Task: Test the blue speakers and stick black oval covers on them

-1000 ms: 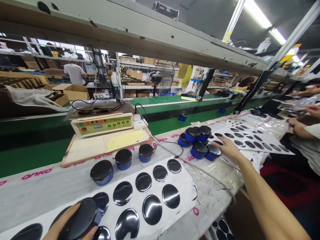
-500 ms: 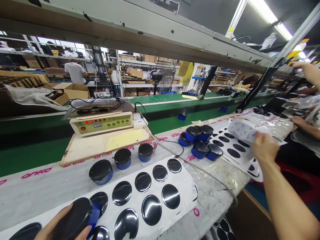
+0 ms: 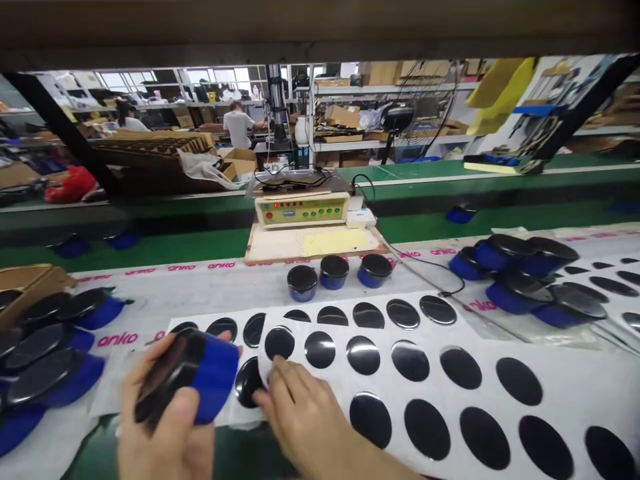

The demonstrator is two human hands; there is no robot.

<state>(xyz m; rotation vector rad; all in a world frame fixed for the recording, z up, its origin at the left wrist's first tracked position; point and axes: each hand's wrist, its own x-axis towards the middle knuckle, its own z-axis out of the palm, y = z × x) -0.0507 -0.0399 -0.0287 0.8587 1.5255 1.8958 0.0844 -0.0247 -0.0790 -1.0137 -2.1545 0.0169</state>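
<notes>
My left hand (image 3: pixel 167 437) is wrapped round a blue round case (image 3: pixel 217 373) with a glossy black top, held tilted above the bench. In my right hand (image 3: pixel 310 413) is the near-left edge of a white sheet of black round stickers (image 3: pixel 340 383), pinched between thumb and fingers. That sheet stretches to the right and partly covers another sticker sheet (image 3: pixel 437 310) lying on the bench. Beyond the sheets stand three more blue cases (image 3: pixel 334 273) with black tops.
Blue cases are heaped at the right (image 3: pixel 520 293) and at the left (image 3: pixel 55 377), beside a cardboard box (image 3: pixel 35 273). A control box (image 3: pixel 303 210) with lit indicators sits behind, its cable crossing the bench. A green conveyor (image 3: pixel 415 223) carries several cases. A shelf beam hangs overhead.
The view has swung left. My right hand has brought the sticker sheet from the right over the other sheet. My left hand still holds the blue case, now nearer my right hand.
</notes>
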